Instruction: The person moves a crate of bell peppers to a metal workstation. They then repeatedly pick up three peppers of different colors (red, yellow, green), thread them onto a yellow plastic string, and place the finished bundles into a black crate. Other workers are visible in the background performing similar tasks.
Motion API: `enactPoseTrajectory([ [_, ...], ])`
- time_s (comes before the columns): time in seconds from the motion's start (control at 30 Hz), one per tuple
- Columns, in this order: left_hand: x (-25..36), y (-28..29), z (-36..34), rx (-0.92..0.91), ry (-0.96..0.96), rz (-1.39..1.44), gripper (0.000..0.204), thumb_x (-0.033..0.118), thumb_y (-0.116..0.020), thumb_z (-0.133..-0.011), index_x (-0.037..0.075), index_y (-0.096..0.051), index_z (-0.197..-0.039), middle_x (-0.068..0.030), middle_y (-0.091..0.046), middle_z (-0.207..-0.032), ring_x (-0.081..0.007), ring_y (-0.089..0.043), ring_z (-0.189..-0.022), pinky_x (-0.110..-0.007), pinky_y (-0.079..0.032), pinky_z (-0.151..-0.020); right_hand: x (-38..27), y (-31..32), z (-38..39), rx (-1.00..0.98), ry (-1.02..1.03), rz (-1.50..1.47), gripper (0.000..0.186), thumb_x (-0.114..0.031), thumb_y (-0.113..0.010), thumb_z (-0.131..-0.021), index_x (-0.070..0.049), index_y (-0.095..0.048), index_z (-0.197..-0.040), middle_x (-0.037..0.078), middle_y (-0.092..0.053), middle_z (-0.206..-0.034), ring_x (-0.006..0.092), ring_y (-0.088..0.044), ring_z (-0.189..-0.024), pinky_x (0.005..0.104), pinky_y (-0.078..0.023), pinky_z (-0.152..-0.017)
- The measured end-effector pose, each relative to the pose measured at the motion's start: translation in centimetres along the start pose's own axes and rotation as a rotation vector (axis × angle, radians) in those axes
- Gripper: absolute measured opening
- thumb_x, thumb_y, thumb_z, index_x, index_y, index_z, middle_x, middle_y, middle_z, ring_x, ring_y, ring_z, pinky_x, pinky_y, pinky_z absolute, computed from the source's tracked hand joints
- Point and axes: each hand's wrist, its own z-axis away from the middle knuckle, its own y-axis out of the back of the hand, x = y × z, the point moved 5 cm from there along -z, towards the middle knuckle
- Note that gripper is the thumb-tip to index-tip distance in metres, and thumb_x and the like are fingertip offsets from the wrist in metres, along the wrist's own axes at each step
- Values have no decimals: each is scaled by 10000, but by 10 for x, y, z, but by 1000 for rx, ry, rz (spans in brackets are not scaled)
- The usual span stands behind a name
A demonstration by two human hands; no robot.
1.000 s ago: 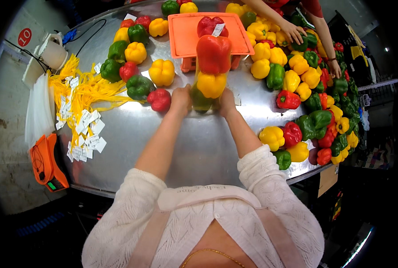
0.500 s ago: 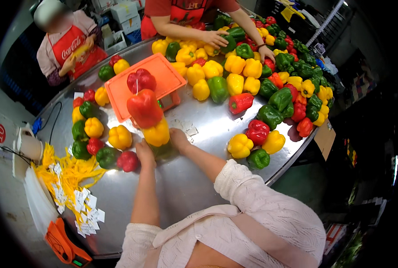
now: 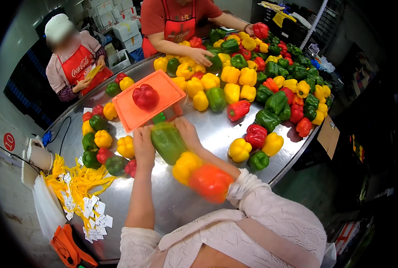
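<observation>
My left hand (image 3: 143, 140) and my right hand (image 3: 185, 131) grip a clear bag at its far end, one at each side. Inside lie a green pepper (image 3: 167, 143), a yellow pepper (image 3: 186, 167) and an orange-red pepper (image 3: 210, 182), tipped over toward my chest and slightly blurred. Just beyond my hands stands an orange scale (image 3: 127, 116) with a red pepper (image 3: 145, 96) on its top.
Mixed peppers (image 3: 277, 102) cover the steel table's (image 3: 176, 196) right and back. More (image 3: 103, 138) line the left, beside yellow tagged strips (image 3: 69, 178). An orange device (image 3: 67, 243) sits lower left. Two co-workers (image 3: 80, 67) in red aprons (image 3: 172, 24) stand across the table.
The bagged peppers went from upright to tipped toward me, the orange-red end now nearest my body. A co-worker's hand has lifted a red pepper at the back. The view shifted, showing both co-workers.
</observation>
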Motion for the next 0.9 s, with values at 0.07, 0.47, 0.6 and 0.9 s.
enactPoseTrajectory([
  [0.07, 37, -6, -2, -23, -102, 45, 218, 196, -491, -1017, 36, -495, -869, -39, -602, -930, -79, -523, -813, -236, -442, -721, -41, -6, -10, -30, 200, 104, 245, -268, -534, -1015, -51, -577, -910, -23, -546, -803, 54, -477, -776, 217, -420, -710],
  [0.47, 196, -17, 82, -654, -961, -306, 224, 41, -621, -910, 54, -398, -905, -179, -657, -1016, -287, -641, -857, -356, -516, -750, -228, -14, 57, -480, 733, 562, 166, -152, -524, -997, -30, -547, -886, 43, -525, -765, 123, -478, -647, 241, -404, -610],
  [0.6, 204, -12, 99, -766, -1010, -504, 279, 142, -712, -853, 69, -443, -865, -112, -676, -1015, -301, -657, -762, -344, -524, -584, -256, -23, 77, -722, 1140, 1153, 216, -184, -708, -825, -72, -523, -828, 62, -534, -758, 248, -530, -680, 351, -430, -585],
  [0.9, 193, -5, 112, -927, -1075, -809, 257, 131, -743, -789, 85, -493, -829, -70, -600, -918, -262, -575, -810, -383, -476, -687, -257, -23, 98, -964, 1113, 1364, 336, -192, -753, -740, -79, -438, -756, 59, -458, -737, 235, -547, -700, 345, -457, -575],
])
